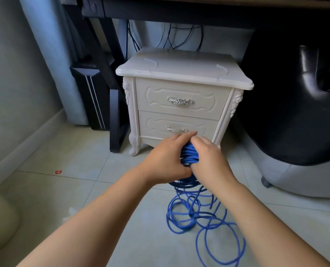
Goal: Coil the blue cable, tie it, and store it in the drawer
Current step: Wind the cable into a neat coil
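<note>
Two hands bunch a blue cable in front of a shut white nightstand.

The tiled floor (50, 191) runs under a black desk (160, 10), with a black padded seat (295, 112) at the right. Between them stands the nightstand (179, 68), its upper drawer (152, 97) and lower drawer (154, 124) both closed, so their contents are hidden. The blue cable (189, 156) is held low before the lower drawer. Its gathered strands run away from the person toward the nightstand, and the loose loops hang to the floor and sprawl toward the near right. The left hand (166, 158) has its grip curled round the bunch from the left. The right hand (210, 160) has its grip wrapped over it from the right, fingertips meeting above. A small red scrap (58, 172) lies on the floor at left.
</note>
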Demonstrator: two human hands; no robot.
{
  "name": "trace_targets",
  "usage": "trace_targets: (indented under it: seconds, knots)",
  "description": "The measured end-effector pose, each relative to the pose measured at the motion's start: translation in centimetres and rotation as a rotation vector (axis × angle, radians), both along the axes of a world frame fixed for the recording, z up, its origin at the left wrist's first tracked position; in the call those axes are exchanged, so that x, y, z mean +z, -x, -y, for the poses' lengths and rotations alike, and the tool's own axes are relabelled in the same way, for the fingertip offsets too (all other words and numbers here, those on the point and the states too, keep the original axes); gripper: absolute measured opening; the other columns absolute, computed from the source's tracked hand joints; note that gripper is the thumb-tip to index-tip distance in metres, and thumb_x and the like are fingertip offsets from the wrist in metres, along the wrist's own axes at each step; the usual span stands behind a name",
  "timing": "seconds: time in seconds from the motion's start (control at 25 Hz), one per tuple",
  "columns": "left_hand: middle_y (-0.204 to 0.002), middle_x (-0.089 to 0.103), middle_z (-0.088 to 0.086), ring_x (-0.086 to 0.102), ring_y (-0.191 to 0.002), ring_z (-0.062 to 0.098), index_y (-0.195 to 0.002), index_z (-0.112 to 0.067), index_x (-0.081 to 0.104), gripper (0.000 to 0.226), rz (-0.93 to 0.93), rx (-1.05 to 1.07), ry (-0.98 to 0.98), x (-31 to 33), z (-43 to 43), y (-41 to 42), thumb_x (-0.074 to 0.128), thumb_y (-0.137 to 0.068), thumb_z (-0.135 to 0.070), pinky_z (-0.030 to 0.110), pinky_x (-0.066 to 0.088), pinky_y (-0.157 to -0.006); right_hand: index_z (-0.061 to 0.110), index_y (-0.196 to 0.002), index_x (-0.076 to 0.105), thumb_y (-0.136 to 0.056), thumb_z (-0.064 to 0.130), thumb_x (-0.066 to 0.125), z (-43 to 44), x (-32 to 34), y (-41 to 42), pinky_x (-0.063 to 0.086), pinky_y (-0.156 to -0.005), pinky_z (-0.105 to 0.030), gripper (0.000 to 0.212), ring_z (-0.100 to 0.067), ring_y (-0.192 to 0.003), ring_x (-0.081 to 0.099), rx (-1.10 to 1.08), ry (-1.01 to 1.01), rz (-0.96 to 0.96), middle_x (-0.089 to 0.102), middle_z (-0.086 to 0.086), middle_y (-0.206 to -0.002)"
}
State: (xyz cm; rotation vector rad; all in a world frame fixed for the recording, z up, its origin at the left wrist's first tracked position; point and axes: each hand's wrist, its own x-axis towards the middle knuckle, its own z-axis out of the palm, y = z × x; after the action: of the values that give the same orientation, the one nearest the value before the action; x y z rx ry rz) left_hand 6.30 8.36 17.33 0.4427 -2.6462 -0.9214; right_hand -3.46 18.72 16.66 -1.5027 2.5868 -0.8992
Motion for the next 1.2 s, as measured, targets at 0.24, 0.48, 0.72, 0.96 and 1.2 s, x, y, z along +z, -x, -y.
trace_targets:
  seconds: [0.24,0.48,0.72,0.96,1.2]
  knots:
    - [-0.075,0.061,-0.003,0.057,-0.071,0.021,-0.088,-0.018,0.058,0.019,-0.074,0.216,0.043,0.3,0.2,0.2,0.06,-0.07,-0.013,0.035,0.05,-0.064,0.025,-0.121,0.042,-0.079,0.007,0.064,-0.3,0.5,-0.3,0.046,-0.074,-0.031,0.051,-0.019,-0.086,0.056,0.009,0.078,0.22,0.058,0.003,-0.1]
    - [-0.056,0.055,-0.01,0.046,-0.05,0.005,-0.078,-0.018,0.06,0.014,-0.216,0.417,-0.454,0.8,1.0,0.0,0.069,-0.073,-0.007,0.022,0.038,-0.052,0.037,-0.11,0.055,-0.067,0.043,0.08,-1.2,0.6,0.9,0.052,-0.085,-0.028,0.05,-0.002,-0.092,0.066,-0.006,0.141,0.727,0.068,0.015,-0.098]
    - [-0.061,0.052,-0.004,0.049,-0.061,0.013,-0.077,-0.017,0.059,0.016,-0.408,0.505,-0.892,1.5,0.7,0.1,0.066,-0.079,-0.003,0.026,0.04,-0.06,0.027,-0.122,0.05,-0.081,0.017,0.075,-0.7,-0.2,-0.3,0.055,-0.09,-0.041,0.049,-0.009,-0.091,0.067,-0.004,0.365,1.04,0.063,0.007,-0.098]
    - [-0.05,0.053,-0.01,0.057,-0.074,0.016,-0.092,-0.014,0.061,0.009,-0.454,0.476,-1.227,0.9,-0.4,0.7,0.066,-0.086,-0.009,0.033,0.046,-0.072,0.018,-0.107,0.055,-0.081,0.004,0.073,0.3,-0.7,-0.1,0.053,-0.089,-0.044,0.034,-0.028,-0.088,0.068,-0.163,0.531,1.143,0.064,-0.008,-0.09]
    - [-0.099,0.071,0.0,0.068,-0.093,0.01,-0.116,-0.023,0.058,0.045,-0.04,-0.032,-0.849,0.9,0.8,-0.7,0.081,-0.078,-0.024,0.032,0.054,-0.085,0.014,-0.095,0.057,-0.082,-0.003,0.061,0.3,-0.4,2.1,0.053,-0.066,-0.039,0.022,-0.025,-0.065,0.063,-0.409,0.629,1.187,0.061,-0.011,-0.077]
